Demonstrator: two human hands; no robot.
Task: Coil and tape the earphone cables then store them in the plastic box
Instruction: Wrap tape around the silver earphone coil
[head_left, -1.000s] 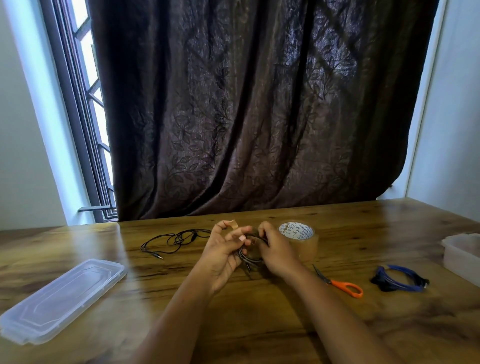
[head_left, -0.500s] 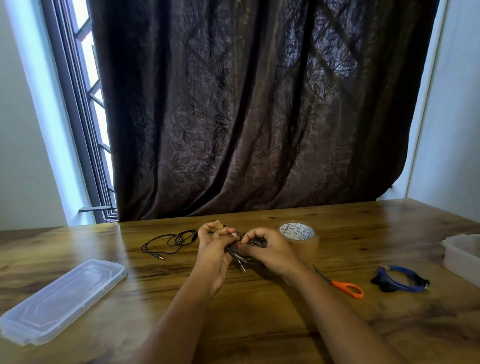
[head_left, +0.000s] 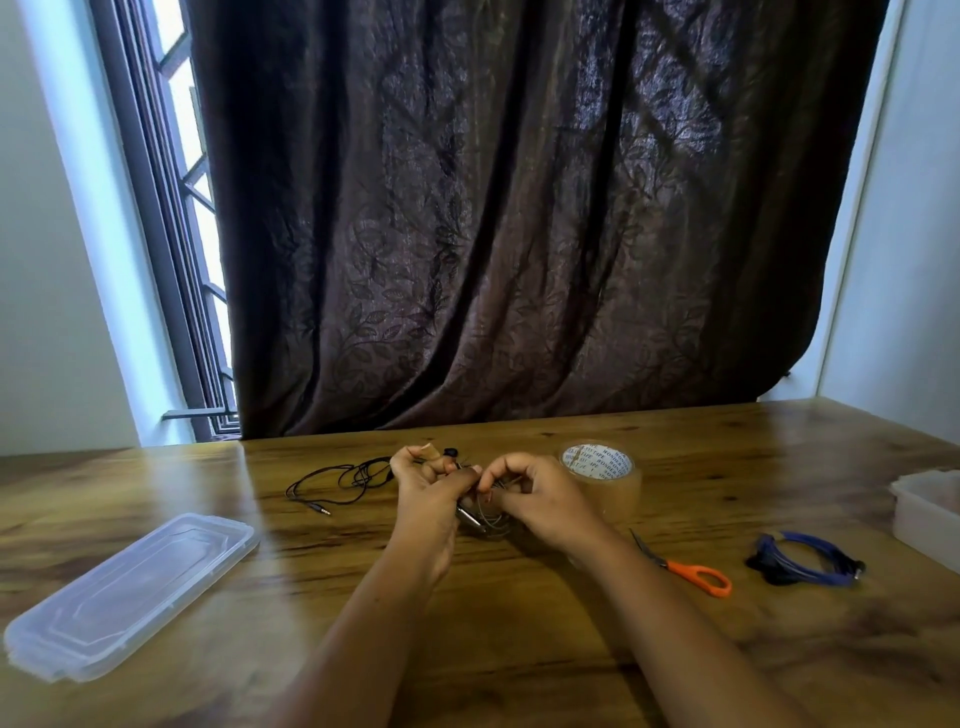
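Left hand: curled round the grey cable coil, just above the table.
Right hand: pinches the same coil.
Risk: loops could spring apart if either grip slackens before taping.

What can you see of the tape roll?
The tape roll is a wide reel of clear, brownish packing tape on a white core printed with dark lettering. It lies flat on the wooden table, core opening up, just behind the right hand, which hides its near left edge; whether the hand touches it cannot be told. The scissors lie nearer, to its right, apart from it.
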